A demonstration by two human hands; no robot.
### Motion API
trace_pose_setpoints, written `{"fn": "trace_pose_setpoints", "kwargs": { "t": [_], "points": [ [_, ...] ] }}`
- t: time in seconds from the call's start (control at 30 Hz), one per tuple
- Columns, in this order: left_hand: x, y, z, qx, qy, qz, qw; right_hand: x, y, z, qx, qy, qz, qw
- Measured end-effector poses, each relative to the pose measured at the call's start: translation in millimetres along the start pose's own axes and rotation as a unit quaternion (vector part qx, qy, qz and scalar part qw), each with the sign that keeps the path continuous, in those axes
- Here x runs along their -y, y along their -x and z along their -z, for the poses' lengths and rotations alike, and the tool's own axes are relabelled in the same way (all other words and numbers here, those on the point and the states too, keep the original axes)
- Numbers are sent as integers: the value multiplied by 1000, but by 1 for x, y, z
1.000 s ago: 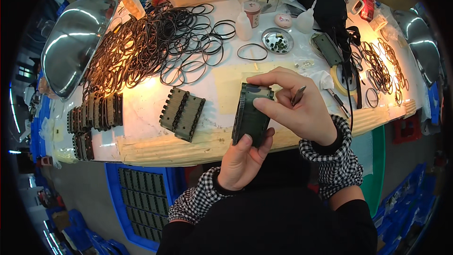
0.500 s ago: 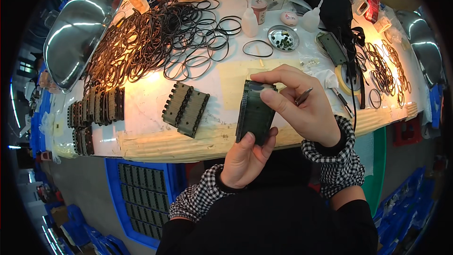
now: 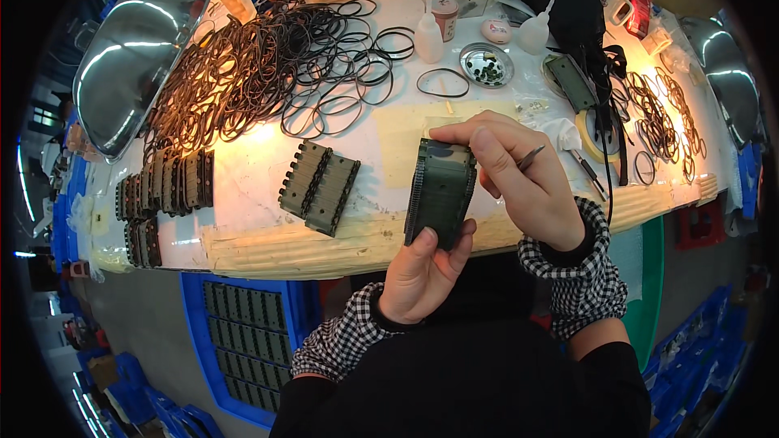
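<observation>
My left hand (image 3: 426, 276) is closed around the lower end of a dark green camouflage-patterned block-like part (image 3: 445, 195), tilted up over the table's front edge. Finely toothed strips run along its long sides. At the upper end, my right hand (image 3: 527, 170) has its index finger across the top edge, with the thumb lifted off the face. A thin pointed metal tool (image 3: 533, 154) sticks out between the right hand's fingers; the rest of it is hidden. Just left of the part, two similar olive-green parts (image 3: 320, 186) with knobbed dark edges lie side by side.
A tangle of black rubber bands (image 3: 243, 73) covers the back left. Similar green parts (image 3: 166, 182) stand in rows at left; more fill a blue crate (image 3: 195, 332) below. Behind my hands are a round metal dish (image 3: 509, 65), a white squeeze bottle (image 3: 429, 39) and a tape roll (image 3: 596, 142).
My right thumb has lifted off the part's upper face and moved up and right. The part has turned slightly, and my left hand keeps its hold.
</observation>
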State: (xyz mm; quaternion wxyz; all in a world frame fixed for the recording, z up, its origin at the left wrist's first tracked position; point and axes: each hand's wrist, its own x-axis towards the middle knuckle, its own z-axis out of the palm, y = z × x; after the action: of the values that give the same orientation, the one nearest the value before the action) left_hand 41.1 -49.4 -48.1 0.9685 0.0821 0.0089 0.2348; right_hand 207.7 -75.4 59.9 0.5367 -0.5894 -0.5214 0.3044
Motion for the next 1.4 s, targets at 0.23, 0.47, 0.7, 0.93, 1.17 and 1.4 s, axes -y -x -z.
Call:
{"fn": "trace_pose_setpoints", "kwargs": {
  "t": [0.23, 0.47, 0.7, 0.93, 1.17, 1.4],
  "points": [
    [-1, 3, 2, -1, 11, 6, 1000, -1, -1, 0, 3, -10, 5, 1000],
    [-2, 3, 1, 8, 18, 10, 1000, -2, 0, 0, 2, -16, 7, 1000],
    [-2, 3, 1, 8, 28, 12, 1000, -2, 0, 1, 5, -15, 2, 1000],
    [-22, 2, -8, -47, -86, -61, 993, 6, 12, 8, -83, 32, 25, 996],
    [-54, -3, -16, -89, -466, -306, 825, -19, 46, 41, 63, 305, -17, 950],
    [-90, -10, -41, -47, -753, -273, 598, -41, 59, 29, 59, 432, 60, 898]
  ]
}}
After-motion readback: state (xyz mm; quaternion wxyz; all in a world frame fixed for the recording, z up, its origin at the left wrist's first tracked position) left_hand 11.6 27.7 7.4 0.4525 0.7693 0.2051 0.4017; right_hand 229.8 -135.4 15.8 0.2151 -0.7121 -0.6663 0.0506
